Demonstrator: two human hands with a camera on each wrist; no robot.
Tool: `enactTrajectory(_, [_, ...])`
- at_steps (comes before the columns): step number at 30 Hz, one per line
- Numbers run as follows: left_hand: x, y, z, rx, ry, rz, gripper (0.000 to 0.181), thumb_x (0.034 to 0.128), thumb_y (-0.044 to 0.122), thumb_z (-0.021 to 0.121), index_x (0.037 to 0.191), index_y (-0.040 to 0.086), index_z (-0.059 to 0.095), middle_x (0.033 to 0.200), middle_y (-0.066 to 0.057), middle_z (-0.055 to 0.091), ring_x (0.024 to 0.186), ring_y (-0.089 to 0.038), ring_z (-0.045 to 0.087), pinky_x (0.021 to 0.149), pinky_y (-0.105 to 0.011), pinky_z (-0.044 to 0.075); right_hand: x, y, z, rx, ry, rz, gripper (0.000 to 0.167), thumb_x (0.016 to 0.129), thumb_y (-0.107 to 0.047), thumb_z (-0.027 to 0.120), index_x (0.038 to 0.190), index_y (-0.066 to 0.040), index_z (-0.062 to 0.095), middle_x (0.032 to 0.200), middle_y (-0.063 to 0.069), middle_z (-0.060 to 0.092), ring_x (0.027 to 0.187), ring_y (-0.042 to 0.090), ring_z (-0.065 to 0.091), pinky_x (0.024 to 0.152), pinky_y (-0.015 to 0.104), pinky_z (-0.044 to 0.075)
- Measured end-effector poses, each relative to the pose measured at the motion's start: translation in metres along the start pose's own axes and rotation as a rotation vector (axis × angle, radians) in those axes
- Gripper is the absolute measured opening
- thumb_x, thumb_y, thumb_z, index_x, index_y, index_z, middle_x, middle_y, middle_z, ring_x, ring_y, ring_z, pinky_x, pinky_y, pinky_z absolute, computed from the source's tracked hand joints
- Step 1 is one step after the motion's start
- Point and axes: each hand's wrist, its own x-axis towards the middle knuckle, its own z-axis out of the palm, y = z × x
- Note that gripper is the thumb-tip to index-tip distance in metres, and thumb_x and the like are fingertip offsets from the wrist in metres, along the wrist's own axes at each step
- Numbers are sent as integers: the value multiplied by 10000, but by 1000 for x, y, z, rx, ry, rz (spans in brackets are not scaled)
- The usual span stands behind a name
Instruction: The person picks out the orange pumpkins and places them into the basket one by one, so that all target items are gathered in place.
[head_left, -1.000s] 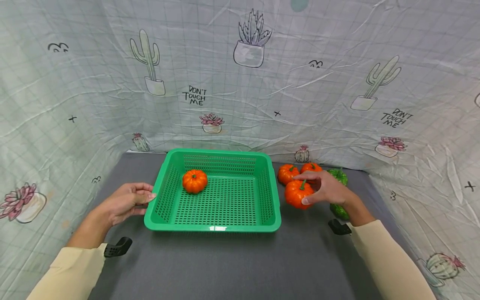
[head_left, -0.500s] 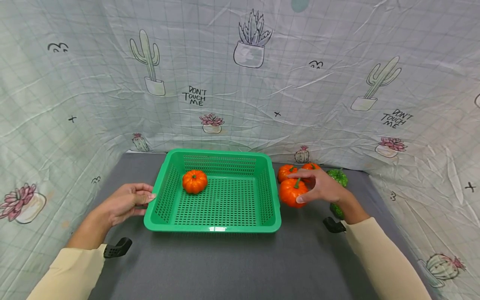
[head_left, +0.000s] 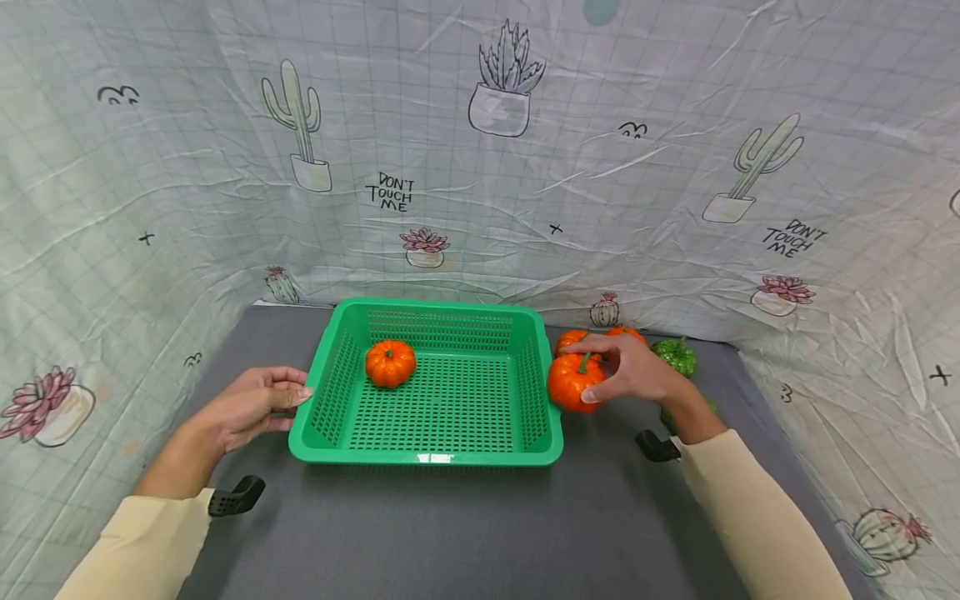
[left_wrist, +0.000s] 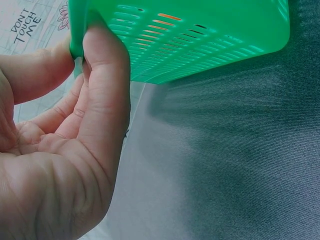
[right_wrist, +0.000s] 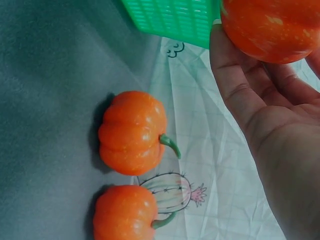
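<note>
My left hand pinches the left rim of a green perforated plastic basket; the left wrist view shows thumb and finger on the basket's rim. A small orange pumpkin sits inside the basket, toward the back left. Just beside the right rim, my right hand grips a larger orange pumpkin with a green stem. In the right wrist view this held pumpkin is raised off the table, with fingers around it. Two more pumpkins, one of them this orange pumpkin, lie behind that hand, partly hidden in the head view.
Green bumpy vegetables, one a rounded green piece, lie right of my right hand, partly covered by the arm. A dark grey tabletop carries everything. Printed cloth walls close off the back and sides.
My right hand has moved left with the pumpkin, up to the basket's right rim. More of the green vegetables shows behind it. The left hand and basket stay put.
</note>
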Motion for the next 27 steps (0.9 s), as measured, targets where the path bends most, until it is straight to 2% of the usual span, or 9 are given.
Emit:
enactTrajectory(6, [0,-1,0,-2,-2,2,254,1044,145,645,1237,10,549,1002,37,731,917,-109,736,812,-348,649,5,-5,3,-1,-7,9,642,811,-33,835,1405,35,603,1423,214,576,1053,184,704,860,324,636])
enactTrajectory(8, [0,-1,0,-2,-1,1,257,1044,144,644,1238,7,547,1001,35,731,917,-108,738,811,-348,650,8,-6,3,-13,-12,6,641,816,-45,835,1407,36,602,1420,243,569,1051,182,697,860,326,635])
enactTrajectory(14, [1,0,1,8,5,1,295,1050,146,635,1266,-22,524,1004,26,732,918,-111,743,809,-350,651,14,-10,5,-26,-20,-14,636,828,-56,828,1412,43,594,1359,237,602,1037,182,685,868,325,634])
enactTrajectory(27, [0,-1,0,19,6,-2,313,1054,151,628,1284,-25,507,1006,33,729,925,-112,743,818,-349,649,24,-16,10,-75,-14,1,681,831,-97,839,1437,52,567,1365,232,613,1031,178,680,851,314,633])
